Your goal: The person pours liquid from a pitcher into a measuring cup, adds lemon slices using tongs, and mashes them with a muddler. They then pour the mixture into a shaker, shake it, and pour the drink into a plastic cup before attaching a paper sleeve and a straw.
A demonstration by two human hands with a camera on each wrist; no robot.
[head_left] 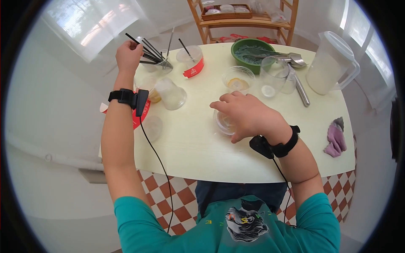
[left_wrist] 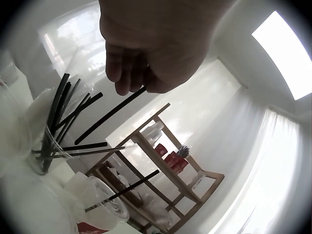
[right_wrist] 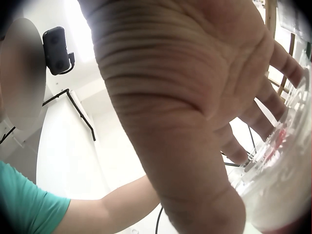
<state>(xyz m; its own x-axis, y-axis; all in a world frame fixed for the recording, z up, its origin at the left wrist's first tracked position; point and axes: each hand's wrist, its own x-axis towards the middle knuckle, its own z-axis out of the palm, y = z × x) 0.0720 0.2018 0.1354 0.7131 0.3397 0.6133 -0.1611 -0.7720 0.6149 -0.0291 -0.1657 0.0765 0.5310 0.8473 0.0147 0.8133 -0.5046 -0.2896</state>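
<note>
My left hand [head_left: 128,55] pinches a black drinking straw [left_wrist: 109,115] between thumb and fingers, above a clear cup [head_left: 168,66] full of black straws [head_left: 152,51]. In the left wrist view this straw slants down toward the others. My right hand [head_left: 253,116] spreads over a clear plastic cup [head_left: 221,123] at the table's middle. Its fingers are fairly straight near the rim, with the thumb on the near side; the hand hides part of the cup. Beside the straws stands a cup with a red label [head_left: 195,68] and a black straw in it.
Upturned clear cups [head_left: 172,96] sit at left. Behind the right hand are a tub with lemon slices [head_left: 238,82], a green bowl [head_left: 242,59] with metal tools, a clear measuring cup [head_left: 272,78] and a lidded pitcher [head_left: 331,63]. A purple cloth [head_left: 336,139] lies at right.
</note>
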